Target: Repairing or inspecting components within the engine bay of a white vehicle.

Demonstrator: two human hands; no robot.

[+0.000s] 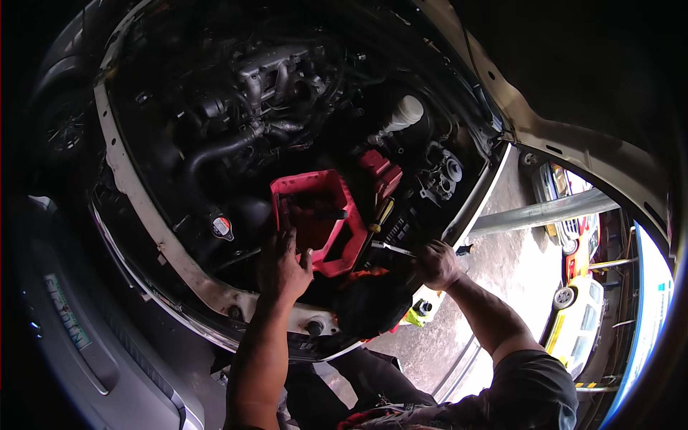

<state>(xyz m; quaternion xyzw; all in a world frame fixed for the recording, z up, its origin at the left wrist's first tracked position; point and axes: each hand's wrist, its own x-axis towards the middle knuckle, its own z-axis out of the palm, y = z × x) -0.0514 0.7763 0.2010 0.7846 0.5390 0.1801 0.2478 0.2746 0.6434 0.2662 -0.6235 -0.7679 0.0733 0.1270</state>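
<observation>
My left hand (288, 271) is at the near left corner of a red plastic tray (352, 247), its thumb and fingers apart. Whether the fingertips press on the rim is hard to make out. Inside the tray lie dark objects, too shaded to name. To the right, my right hand (438, 265) is closed around a slim silver wrench (393, 248), whose end points left towards the tray. A yellow-handled screwdriver (384, 213) lies just beyond the wrench, beside a red cover (380, 173).
The engine bay holds a radiator cap (222, 228), a black hose (208, 156), a white reservoir (407, 112) and a silver intake manifold (276, 68). The raised hood (573, 143) arches at the right. A grey car (107, 351) stands close on the left.
</observation>
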